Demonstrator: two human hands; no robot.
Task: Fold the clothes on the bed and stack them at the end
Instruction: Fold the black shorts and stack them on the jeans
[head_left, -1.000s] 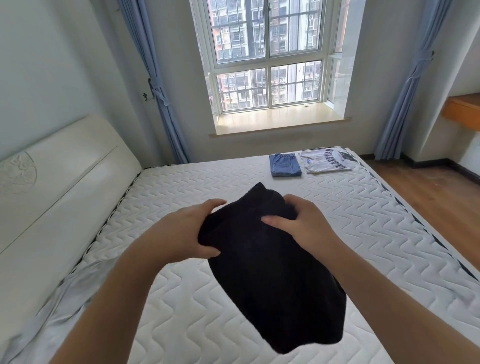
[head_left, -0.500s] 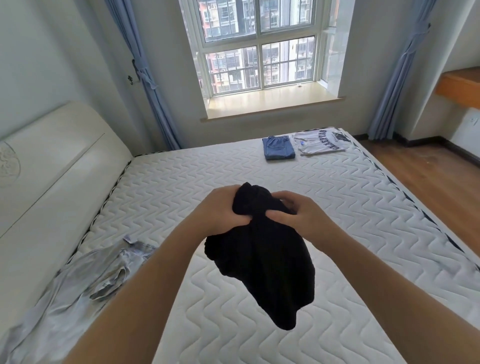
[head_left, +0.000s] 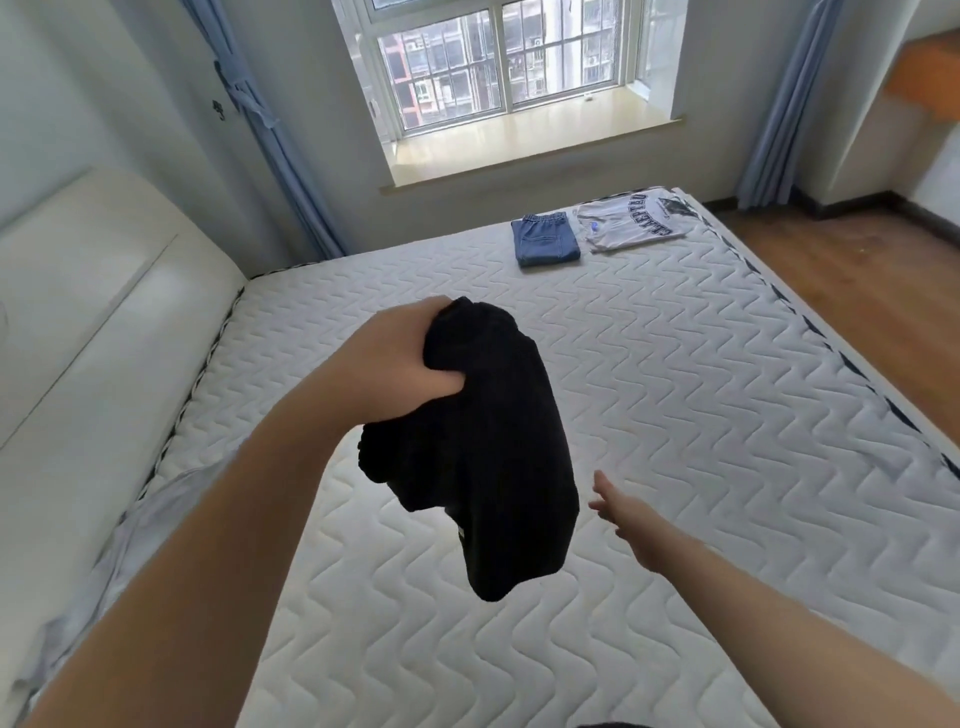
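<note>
A bare quilted bed (head_left: 675, 415) fills the room below the window, with folded jeans (head_left: 544, 240) and a shirt (head_left: 631, 221) side by side at one o'clock. The left hand (head_left: 400, 358) is clenched on a bunched black garment (head_left: 483, 447) hanging mid-air over the bed's centre; the right hand (head_left: 631, 514) is spread, holding nothing. It looks soft, light and floppy, best pinched at two corners of a hem.

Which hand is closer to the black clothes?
Left. The left hand is gripping the top of the black garment, holding it up over the mattress. The right hand is open, just beside its lower edge, not touching.
</note>
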